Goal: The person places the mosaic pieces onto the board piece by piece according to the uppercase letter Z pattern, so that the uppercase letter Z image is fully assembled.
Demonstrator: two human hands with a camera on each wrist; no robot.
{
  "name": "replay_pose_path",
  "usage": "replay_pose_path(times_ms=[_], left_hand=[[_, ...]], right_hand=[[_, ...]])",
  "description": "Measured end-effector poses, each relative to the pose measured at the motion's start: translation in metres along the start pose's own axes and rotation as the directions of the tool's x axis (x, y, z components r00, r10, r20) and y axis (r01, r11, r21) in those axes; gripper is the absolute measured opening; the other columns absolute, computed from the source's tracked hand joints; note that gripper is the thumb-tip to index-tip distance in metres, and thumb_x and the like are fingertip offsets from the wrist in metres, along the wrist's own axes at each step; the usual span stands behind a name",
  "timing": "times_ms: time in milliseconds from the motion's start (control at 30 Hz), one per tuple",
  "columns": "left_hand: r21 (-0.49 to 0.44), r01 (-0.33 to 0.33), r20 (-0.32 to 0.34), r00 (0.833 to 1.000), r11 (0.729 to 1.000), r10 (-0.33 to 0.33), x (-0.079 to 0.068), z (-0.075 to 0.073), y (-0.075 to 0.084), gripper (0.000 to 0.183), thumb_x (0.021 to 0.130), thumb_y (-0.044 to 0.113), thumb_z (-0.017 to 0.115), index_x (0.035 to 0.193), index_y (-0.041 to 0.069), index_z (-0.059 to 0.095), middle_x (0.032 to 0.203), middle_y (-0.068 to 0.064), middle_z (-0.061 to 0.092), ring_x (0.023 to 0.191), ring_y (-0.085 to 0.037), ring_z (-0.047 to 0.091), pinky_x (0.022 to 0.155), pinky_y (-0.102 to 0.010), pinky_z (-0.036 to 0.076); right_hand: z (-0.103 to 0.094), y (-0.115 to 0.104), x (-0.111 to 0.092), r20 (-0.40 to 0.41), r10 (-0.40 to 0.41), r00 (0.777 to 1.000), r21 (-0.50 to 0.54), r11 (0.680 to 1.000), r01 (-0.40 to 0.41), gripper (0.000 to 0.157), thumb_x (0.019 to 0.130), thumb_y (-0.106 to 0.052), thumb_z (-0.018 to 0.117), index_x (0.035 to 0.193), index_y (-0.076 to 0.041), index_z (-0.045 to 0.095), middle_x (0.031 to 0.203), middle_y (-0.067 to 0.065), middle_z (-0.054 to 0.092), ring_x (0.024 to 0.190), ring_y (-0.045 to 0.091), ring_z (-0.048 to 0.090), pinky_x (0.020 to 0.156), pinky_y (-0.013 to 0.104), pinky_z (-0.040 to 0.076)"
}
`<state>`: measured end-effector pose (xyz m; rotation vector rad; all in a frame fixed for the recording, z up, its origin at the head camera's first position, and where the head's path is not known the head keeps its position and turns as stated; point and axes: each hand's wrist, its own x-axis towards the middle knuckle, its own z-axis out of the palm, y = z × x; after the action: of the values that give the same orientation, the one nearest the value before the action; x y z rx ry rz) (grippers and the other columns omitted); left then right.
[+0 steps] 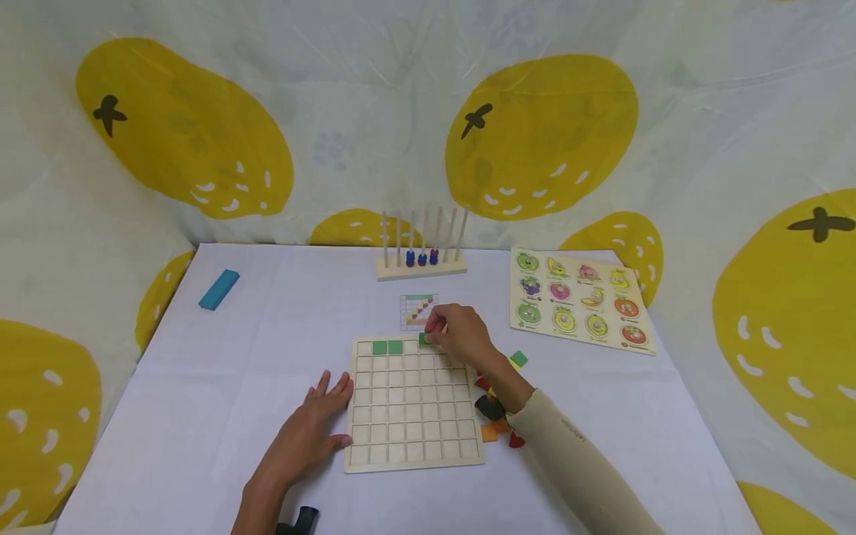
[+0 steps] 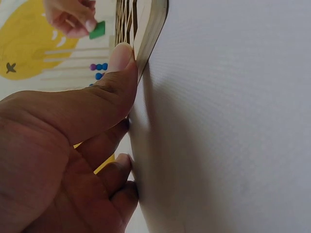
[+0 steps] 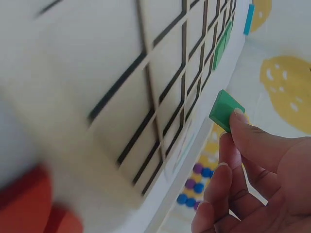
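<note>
My right hand [image 1: 463, 336] pinches a green square tile [image 3: 223, 108] between thumb and fingertips, above the far row of a wooden grid board [image 1: 414, 467]. Two more green tiles [image 1: 388, 347] sit side by side in that far row, left of the held one. At the board's left edge rests my left hand [image 1: 307, 425], fingers spread, with the thumb [image 2: 120, 58] against the rim in the left wrist view. Just beyond the board lies a small printed pattern card [image 1: 409, 312], partly behind my right hand.
Loose coloured pieces [image 1: 491, 406] lie right of the board, partly under my right forearm. A bead stand with upright pegs [image 1: 421, 272] is at the back. A fruit puzzle board [image 1: 578, 305] lies back right, a blue block [image 1: 219, 290] back left, a black object [image 1: 306, 519] near the front edge.
</note>
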<state>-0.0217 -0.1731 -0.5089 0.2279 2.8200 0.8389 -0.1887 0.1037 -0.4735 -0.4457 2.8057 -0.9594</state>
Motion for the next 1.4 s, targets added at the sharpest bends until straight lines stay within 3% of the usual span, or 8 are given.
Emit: replay_pose_path(times_ms=[333,700,1000,1400], left_hand=[[0.002,0.017,-0.007,1.000,1.000,-0.017,0.001,0.002,0.002,0.100,0.074,0.015,0.096,0.160,0.008,0.044,0.171,-0.005,0.036,0.165,-0.036,0.018,0.132,-0.056,0.026],[-0.004,0.014,-0.002,1.000,1.000,-0.014,0.000,0.002,0.002,0.099,0.075,0.015,0.095,0.160,0.007,0.044,0.170,-0.005,0.036,0.165,-0.037,0.019,0.132,-0.057,0.026],[-0.008,0.019,0.001,1.000,1.000,-0.019,0.000,0.001,0.003,0.100,0.074,0.015,0.096,0.160,0.007,0.044,0.170,-0.006,0.036,0.165,-0.037,0.019,0.132,-0.057,0.025],[0.002,0.015,-0.003,1.000,1.000,-0.015,-0.001,0.001,0.001,0.100,0.075,0.016,0.095,0.160,0.008,0.043,0.170,-0.006,0.036,0.165,-0.036,0.019,0.133,-0.056,0.025]], right_hand=[[0.020,-0.014,0.007,0.053,0.000,0.999,-0.075,0.997,0.003,0.017,0.090,-0.016,0.085,0.084,-0.020,0.069,0.076,-0.005,0.065,0.072,0.013,0.059,0.064,0.028,0.046],[0.027,-0.017,0.006,0.090,-0.005,0.996,-0.155,0.988,0.019,0.016,0.092,-0.019,0.084,0.085,-0.021,0.070,0.078,-0.005,0.063,0.071,0.014,0.056,0.063,0.027,0.044],[0.024,-0.016,0.003,0.100,-0.001,0.995,-0.147,0.989,0.016,0.016,0.090,-0.013,0.084,0.087,-0.020,0.070,0.081,-0.005,0.064,0.075,0.014,0.058,0.065,0.028,0.046],[-0.001,0.006,-0.015,0.023,0.081,0.996,-0.095,0.992,-0.079,0.016,0.088,-0.017,0.086,0.085,-0.019,0.071,0.081,-0.003,0.065,0.076,0.017,0.058,0.065,0.030,0.044]])
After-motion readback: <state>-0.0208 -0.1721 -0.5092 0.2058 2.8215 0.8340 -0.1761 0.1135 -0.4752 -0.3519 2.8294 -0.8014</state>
